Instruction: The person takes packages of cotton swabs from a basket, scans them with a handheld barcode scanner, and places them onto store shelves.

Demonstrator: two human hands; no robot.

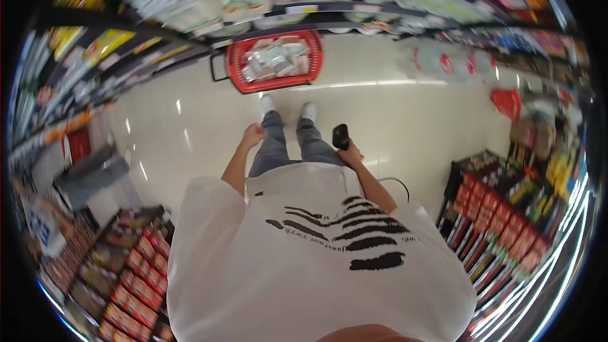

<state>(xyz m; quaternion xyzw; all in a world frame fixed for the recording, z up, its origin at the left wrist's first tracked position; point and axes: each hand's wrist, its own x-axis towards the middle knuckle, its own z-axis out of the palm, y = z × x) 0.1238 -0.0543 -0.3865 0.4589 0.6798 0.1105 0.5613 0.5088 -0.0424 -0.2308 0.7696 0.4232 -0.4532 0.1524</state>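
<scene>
My left hand [254, 135] hangs beside my leg, fingers curled together; whether anything small is inside is hidden. In my right hand [351, 152] is a black handheld device [341, 137], gripped at its lower end, with a dark cable curving behind my forearm. On the floor beyond my white shoes stands a red basket [239, 75] with a black handle swung out to its left. Several small white and clear packets [276, 60] fill the basket. Neither hand touches it.
Stocked shelves [304, 9] run across the front, close behind the basket. Large clear bottles [446, 63] stand on the floor at the front right. Displays of red boxes stand at the lower left [136, 278] and right [500, 215]. Another person [47, 228] is at the far left.
</scene>
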